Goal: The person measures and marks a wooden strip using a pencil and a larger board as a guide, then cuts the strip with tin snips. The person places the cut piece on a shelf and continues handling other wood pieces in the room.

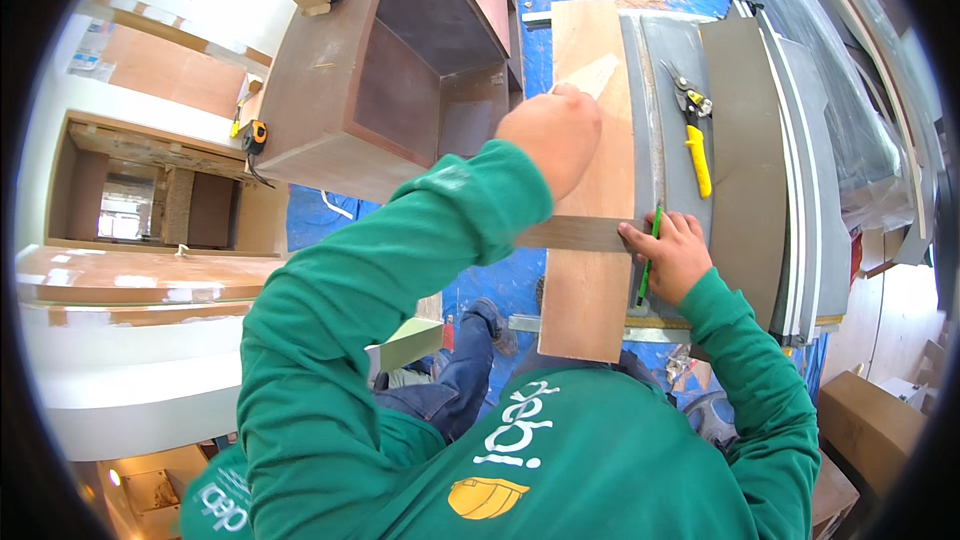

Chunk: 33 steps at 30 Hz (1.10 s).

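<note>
Brown strip (580, 233), flat across pale plank (612, 175)

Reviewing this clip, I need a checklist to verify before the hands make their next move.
1. Flat dark-brown strip lies across the long light-brown wooden board: ok.
2. Right hand touches the strip's right end: ok.
3. Thin green pencil is in the right hand: ok.
4. Left hand grips the pale pointed piece: cannot tell, contact is hidden.
5. Yellow-handled metal snips lie apart from both hands: ok.
6. Strip square to board: cannot tell, the fisheye view bends edges.
</note>
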Tool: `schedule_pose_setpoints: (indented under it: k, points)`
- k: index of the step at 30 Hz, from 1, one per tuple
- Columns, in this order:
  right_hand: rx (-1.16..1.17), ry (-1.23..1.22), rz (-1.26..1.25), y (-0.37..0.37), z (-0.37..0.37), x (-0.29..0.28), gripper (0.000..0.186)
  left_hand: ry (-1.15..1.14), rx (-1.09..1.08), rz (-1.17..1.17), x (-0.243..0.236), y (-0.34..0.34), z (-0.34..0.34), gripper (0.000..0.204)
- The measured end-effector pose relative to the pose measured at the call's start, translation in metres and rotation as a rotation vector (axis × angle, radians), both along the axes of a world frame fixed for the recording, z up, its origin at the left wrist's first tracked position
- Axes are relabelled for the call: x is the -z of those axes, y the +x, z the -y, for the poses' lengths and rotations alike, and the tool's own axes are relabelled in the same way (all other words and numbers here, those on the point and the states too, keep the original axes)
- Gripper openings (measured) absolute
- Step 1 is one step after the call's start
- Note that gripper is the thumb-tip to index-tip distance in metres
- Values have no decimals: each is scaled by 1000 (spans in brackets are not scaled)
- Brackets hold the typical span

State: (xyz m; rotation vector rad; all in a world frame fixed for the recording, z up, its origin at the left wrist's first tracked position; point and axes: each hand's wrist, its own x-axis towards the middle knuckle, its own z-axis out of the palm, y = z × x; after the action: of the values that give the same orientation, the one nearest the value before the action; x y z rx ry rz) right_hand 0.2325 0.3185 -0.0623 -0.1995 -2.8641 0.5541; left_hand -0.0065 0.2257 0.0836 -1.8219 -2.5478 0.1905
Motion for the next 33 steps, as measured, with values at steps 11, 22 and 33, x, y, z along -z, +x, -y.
schedule_pose_setpoints:
  k: [11, 22, 33]
  points:
    - [-7, -11, -21, 2, -3, 9, 53, -103, -149, 289, 65, 52, -27, 49]
    - [33, -21, 4, 6, -1, 17, 50, 356, -547, 265, 121, -16, 36, 57]
    - [25, 28, 51, 3, -1, 24, 56, 410, -683, 676, 169, -17, 76, 56]
